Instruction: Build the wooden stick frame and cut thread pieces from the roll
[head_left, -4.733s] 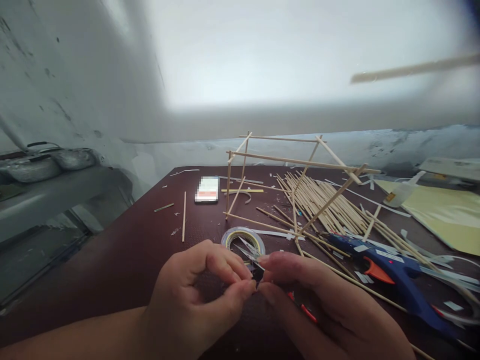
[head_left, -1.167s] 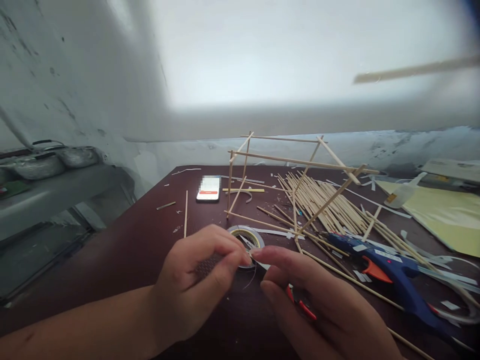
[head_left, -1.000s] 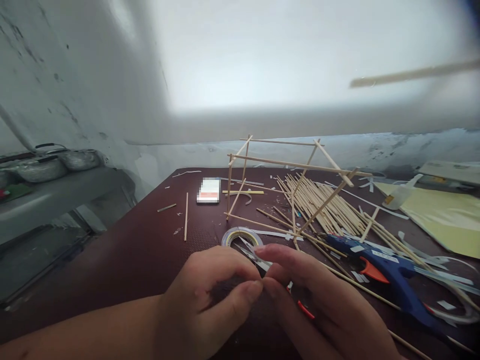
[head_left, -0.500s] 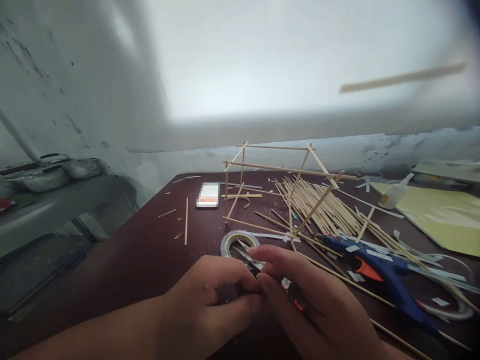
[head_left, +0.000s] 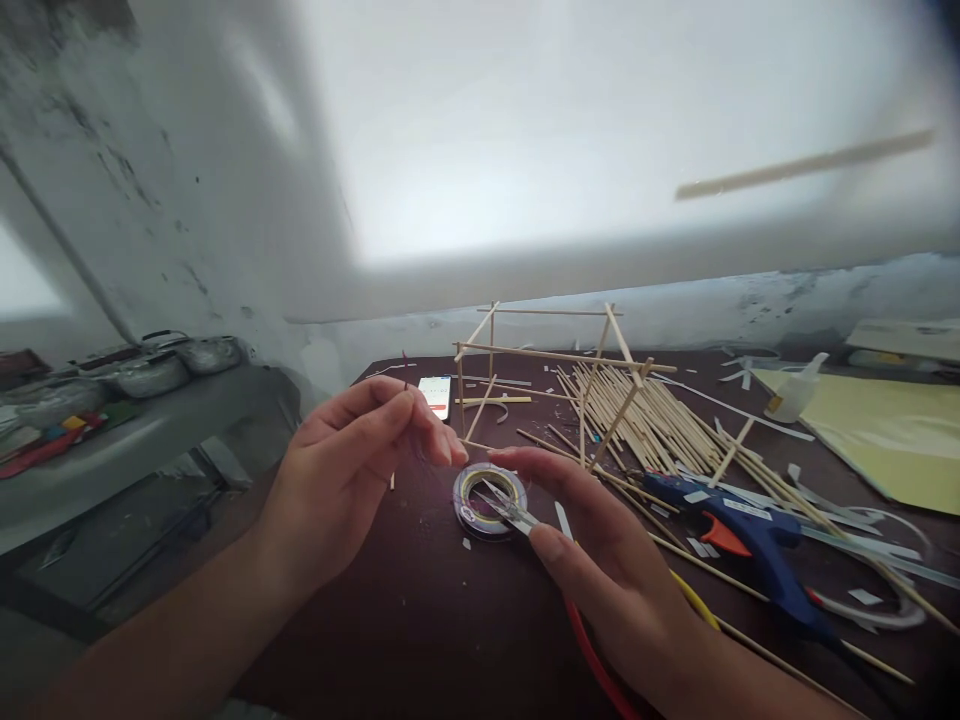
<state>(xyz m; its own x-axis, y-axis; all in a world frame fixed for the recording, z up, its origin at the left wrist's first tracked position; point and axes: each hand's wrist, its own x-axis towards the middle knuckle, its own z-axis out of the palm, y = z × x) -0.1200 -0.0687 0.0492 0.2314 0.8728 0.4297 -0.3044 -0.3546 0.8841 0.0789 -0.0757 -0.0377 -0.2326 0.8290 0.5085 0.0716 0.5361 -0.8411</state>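
My left hand [head_left: 349, 465] is raised above the dark table [head_left: 420, 620], thumb and fingers pinched on a thin dark strip [head_left: 405, 366] that sticks up from them. My right hand [head_left: 600, 555] lies low to the right and holds small scissors [head_left: 504, 506]. Their metal blades point left over a roll of tape [head_left: 466, 497], and a red handle [head_left: 592, 655] shows under the palm. The two hands are apart. Behind them stands a house-shaped frame of thin wooden sticks [head_left: 547, 355].
A blue glue gun [head_left: 742, 530] lies right of my right hand among loose sticks [head_left: 660, 420] and paper strips. A phone [head_left: 435, 393], a glue bottle [head_left: 795, 395] and a yellow sheet [head_left: 885, 430] lie farther back. A grey shelf [head_left: 157, 415] stands left.
The hands, pinched together over the tape roll, have parted. My left hand rose up and to the left with the thin strip. The view swung slightly left.
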